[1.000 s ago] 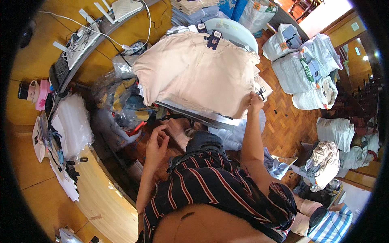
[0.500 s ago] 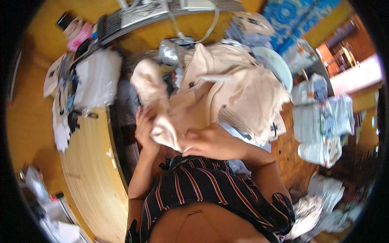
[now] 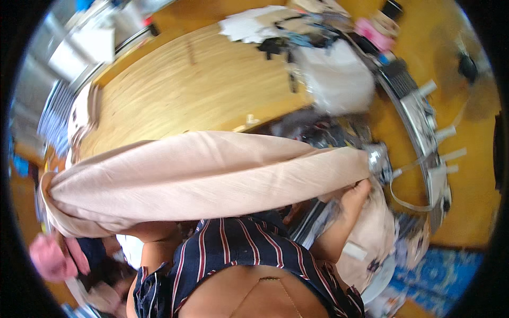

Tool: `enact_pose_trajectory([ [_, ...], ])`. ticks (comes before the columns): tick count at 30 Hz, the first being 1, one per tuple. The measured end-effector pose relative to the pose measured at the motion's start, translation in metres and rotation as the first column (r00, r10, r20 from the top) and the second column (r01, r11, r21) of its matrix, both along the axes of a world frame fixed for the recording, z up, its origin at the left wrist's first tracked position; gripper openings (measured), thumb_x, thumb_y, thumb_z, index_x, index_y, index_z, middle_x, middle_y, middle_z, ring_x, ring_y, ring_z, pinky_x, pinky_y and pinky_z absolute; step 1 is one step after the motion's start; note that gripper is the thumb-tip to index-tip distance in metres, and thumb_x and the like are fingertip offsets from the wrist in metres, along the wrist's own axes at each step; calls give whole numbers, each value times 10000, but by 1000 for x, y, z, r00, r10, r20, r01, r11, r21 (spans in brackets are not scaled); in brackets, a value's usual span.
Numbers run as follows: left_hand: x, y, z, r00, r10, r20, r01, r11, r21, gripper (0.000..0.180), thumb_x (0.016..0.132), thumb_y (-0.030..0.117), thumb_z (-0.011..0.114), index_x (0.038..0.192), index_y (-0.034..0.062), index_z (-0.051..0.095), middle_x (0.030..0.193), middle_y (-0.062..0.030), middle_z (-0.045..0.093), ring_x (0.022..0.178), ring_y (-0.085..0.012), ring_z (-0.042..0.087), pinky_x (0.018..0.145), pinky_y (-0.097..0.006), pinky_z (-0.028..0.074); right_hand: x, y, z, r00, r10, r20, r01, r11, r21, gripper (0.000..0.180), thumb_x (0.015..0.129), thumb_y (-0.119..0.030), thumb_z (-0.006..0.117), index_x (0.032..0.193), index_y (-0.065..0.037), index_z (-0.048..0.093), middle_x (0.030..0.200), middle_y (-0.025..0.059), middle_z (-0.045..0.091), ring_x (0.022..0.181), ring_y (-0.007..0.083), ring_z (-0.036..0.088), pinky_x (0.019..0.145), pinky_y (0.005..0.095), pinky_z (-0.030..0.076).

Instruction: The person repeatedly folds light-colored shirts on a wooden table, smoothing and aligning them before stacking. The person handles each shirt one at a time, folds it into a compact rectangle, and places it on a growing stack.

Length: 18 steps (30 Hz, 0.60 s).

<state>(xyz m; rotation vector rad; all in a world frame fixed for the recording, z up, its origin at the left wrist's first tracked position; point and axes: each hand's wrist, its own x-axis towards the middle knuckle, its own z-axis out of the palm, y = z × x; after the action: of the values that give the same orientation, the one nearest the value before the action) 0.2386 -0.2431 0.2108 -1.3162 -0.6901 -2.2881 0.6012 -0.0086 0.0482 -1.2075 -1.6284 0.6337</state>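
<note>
A beige garment [image 3: 212, 180] is stretched sideways in front of my body, spread wide in the air before the near edge of the wooden table. My right hand [image 3: 356, 195] grips its right end, thumb up against the edge of the cloth. The left forearm goes up behind the cloth; only a little of my left hand [image 3: 146, 231] shows under its lower edge, and the fingers are hidden. The garment's left end hangs in a rounded fold.
On the wooden table [image 3: 164, 90] lie clear plastic bags [image 3: 334, 77], dark straps [image 3: 273, 46], white papers [image 3: 249, 24] and folded beige garments [image 3: 85, 114]. More beige garments [image 3: 371, 233] lie in a heap at my right, beside a pale tub [image 3: 383, 278]. A pink item [image 3: 53, 257] is at left.
My view has turned left, toward the wooden table. The beige garment, bunched between my hands before, is now pulled out wide, with my hands far apart.
</note>
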Motion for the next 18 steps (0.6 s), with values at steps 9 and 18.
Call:
enact_pose_trajectory([
  [9,-55,-62,2,778,572,-259,-622,642,-449,417,706,235,586,1069,92,440,1062,-129,488,963,-228,444,816,-416,316,-103,3,125,785,535,314,-582,810,75,114,606,-61,590,713,-23,581,600,67,499,548,161,486,503,245,359],
  [18,-249,52,2,434,439,-787,-879,15,-476,512,695,298,606,1144,143,414,1127,-125,455,1067,-233,394,876,-464,257,-241,166,166,903,417,105,-426,901,87,128,688,-9,509,793,6,581,705,31,574,693,108,514,635,251,422],
])
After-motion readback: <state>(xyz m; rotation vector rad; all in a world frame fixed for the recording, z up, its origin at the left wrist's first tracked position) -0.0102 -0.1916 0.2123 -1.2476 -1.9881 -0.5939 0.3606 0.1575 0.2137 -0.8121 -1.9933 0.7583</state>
